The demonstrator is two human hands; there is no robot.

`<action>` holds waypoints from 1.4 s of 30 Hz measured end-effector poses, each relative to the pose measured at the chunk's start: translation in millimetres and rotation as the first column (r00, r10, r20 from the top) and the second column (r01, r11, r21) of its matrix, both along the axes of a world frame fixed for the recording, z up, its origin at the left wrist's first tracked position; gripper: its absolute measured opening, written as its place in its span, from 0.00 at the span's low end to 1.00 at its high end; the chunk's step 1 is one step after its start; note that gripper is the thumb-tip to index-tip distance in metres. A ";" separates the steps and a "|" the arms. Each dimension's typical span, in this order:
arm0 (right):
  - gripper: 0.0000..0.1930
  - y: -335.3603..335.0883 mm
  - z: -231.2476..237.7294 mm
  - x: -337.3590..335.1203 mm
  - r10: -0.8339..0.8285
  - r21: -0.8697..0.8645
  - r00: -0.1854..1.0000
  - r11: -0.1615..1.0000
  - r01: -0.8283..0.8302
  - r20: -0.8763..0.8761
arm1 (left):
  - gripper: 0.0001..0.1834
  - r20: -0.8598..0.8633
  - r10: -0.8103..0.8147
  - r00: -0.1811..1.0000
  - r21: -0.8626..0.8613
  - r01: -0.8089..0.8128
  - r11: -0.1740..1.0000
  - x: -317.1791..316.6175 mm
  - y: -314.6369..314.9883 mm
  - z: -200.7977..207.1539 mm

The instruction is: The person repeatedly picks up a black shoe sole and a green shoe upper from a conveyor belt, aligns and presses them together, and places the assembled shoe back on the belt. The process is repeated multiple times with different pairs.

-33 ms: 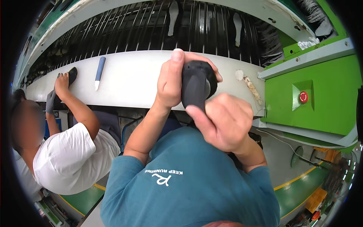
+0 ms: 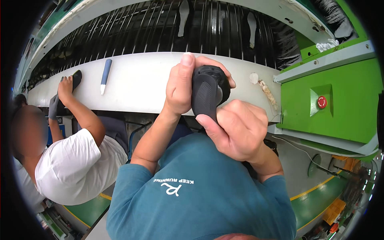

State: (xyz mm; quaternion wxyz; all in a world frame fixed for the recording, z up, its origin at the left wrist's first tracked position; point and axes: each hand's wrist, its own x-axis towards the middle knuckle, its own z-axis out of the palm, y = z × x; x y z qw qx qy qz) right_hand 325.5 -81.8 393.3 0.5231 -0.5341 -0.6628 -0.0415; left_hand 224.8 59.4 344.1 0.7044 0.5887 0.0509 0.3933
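I saw the black shoe sole (image 2: pixel 208 94) at frame centre, above the white worktop (image 2: pixel 140 84) | left hand (image 2: pixel 180 86) clamped on its upper end, right hand (image 2: pixel 236 128) pinching the lower end | I judged it light, bendy, ribbed and grippy, probably rubber; best held by both ends.

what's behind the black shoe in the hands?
Behind the black shoe, held by the left hand and right hand, runs the white ledge. The shoe and hands cover the ledge right there.
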 end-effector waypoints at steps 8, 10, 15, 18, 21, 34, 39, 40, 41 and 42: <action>0.12 17.0 -21.4 16.1 -0.034 -0.164 0.947 0.986 -0.020 -0.321 | 0.39 0.036 0.083 0.996 -0.029 -0.082 0.996 -2.6 9.6 -9.1; 0.12 16.7 -25.2 27.3 -0.025 -0.222 0.915 0.972 -0.072 -0.403 | 0.38 0.039 0.025 0.999 -0.041 -0.023 0.999 -5.4 9.9 -11.6; 0.12 10.6 -31.7 54.4 0.007 -0.219 0.841 0.964 -0.149 -0.542 | 0.47 -0.042 -0.014 0.999 0.053 0.016 0.998 -9.8 11.0 -24.6; 0.10 9.9 -23.0 49.7 -0.015 -0.214 0.718 0.959 -0.187 -0.695 | 0.43 -0.093 0.001 0.996 0.186 0.016 0.982 -9.7 11.7 -25.1; 0.09 10.6 -16.1 54.3 -0.034 -0.239 0.785 0.960 -0.146 -0.618 | 0.40 -0.076 0.125 0.989 0.312 -0.096 0.945 -0.2 4.6 -28.7; 0.11 0.3 -19.6 14.3 0.252 -0.069 0.897 0.953 -0.296 -0.363 | 0.26 -0.048 0.134 0.990 -0.051 -0.137 0.989 6.5 20.2 -24.2; 0.11 4.6 -34.6 22.0 0.159 -0.084 0.755 0.959 -0.272 -0.637 | 0.32 0.032 0.149 0.988 -0.046 -0.148 0.988 2.0 7.8 -20.2; 0.11 4.8 -35.4 21.6 0.151 -0.095 0.760 0.958 -0.270 -0.633 | 0.32 0.053 0.148 0.988 -0.002 -0.148 0.989 0.5 6.3 -19.0; 0.11 5.8 -35.9 20.8 0.145 -0.102 0.764 0.958 -0.266 -0.628 | 0.31 0.074 0.143 0.987 0.046 -0.147 0.988 -1.2 6.0 -16.5; 0.11 6.1 -37.2 19.6 0.138 -0.105 0.741 0.957 -0.272 -0.657 | 0.31 0.095 0.138 0.986 0.093 -0.146 0.985 -2.9 5.4 -14.2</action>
